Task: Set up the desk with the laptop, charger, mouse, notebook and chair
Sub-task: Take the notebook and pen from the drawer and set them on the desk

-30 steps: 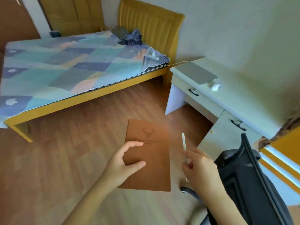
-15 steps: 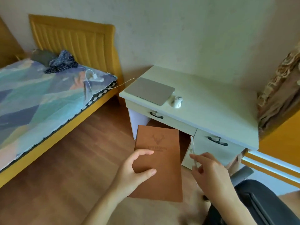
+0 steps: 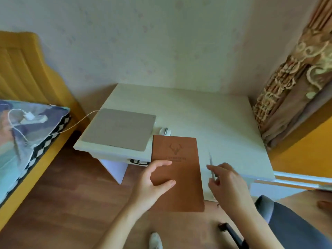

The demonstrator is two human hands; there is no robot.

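Observation:
My left hand (image 3: 152, 184) grips the lower left of a brown notebook (image 3: 179, 168) with a deer emblem, held over the front edge of the white desk (image 3: 206, 123). My right hand (image 3: 226, 186) pinches a thin white pen (image 3: 211, 162) just right of the notebook. A closed grey laptop (image 3: 118, 128) lies on the desk's left end, with a white mouse (image 3: 165, 131) beside it. The white charger (image 3: 29, 116) rests on the bed, its cable (image 3: 75, 125) running to the laptop. The grey chair (image 3: 287, 225) stands at the lower right.
A bed (image 3: 27, 141) with a yellow headboard and patterned cover stands left of the desk. A patterned curtain (image 3: 296, 78) hangs at the right above an orange wall section. Wooden floor (image 3: 71, 203) lies between bed and desk. My foot (image 3: 155, 240) shows at the bottom.
My view has swung right and closer to the desk. The notebook and pen, earlier over the floor, are now over the desk's front edge. The chair has shifted to the lower right.

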